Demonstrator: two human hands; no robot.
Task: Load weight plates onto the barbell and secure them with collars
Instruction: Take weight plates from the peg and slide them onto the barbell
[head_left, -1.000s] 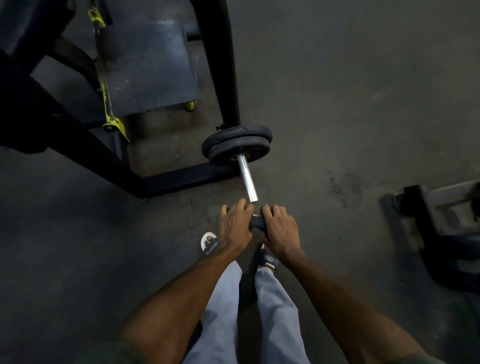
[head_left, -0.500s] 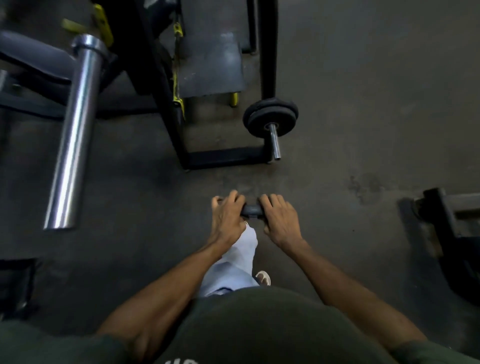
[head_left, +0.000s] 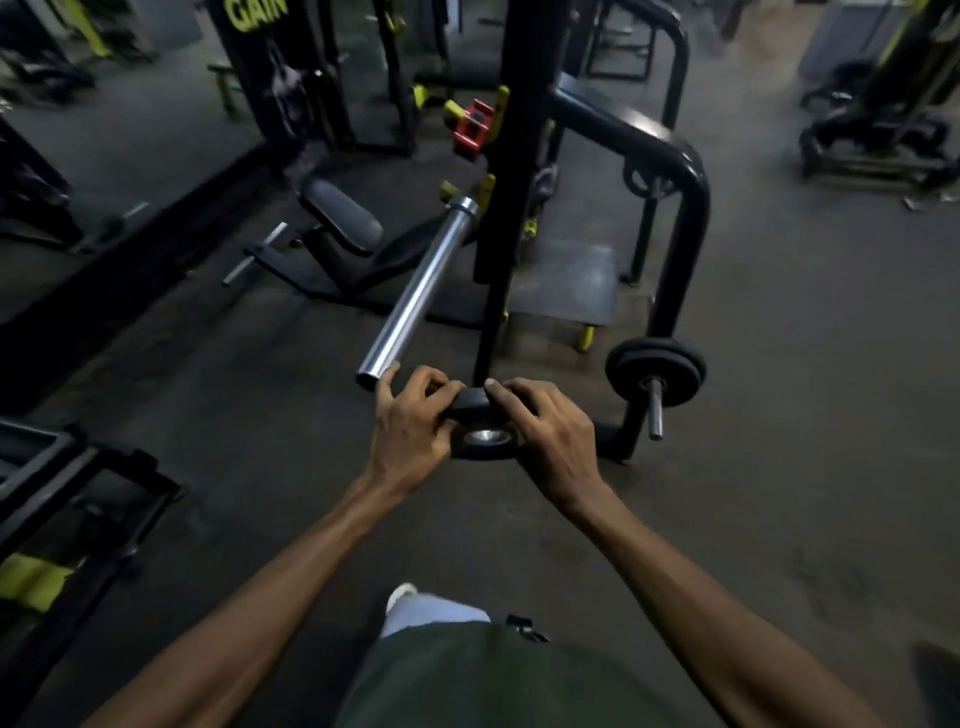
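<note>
Both hands, the left hand (head_left: 410, 421) and the right hand (head_left: 550, 431), are gripping a small black weight plate (head_left: 480, 421) by its edges, just below the free end of the barbell sleeve (head_left: 415, 291). Farther right, two plates (head_left: 655, 371) are sitting on a short bar (head_left: 655, 410) on the floor (head_left: 779, 415).

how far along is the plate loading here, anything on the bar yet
Nothing looks done: the chrome barbell sleeve is bare, with no plate or collar on it. In hand: the left hand and right hand hold a small black plate just off the sleeve's open end. Left: sliding plates on and adding collars.
</note>
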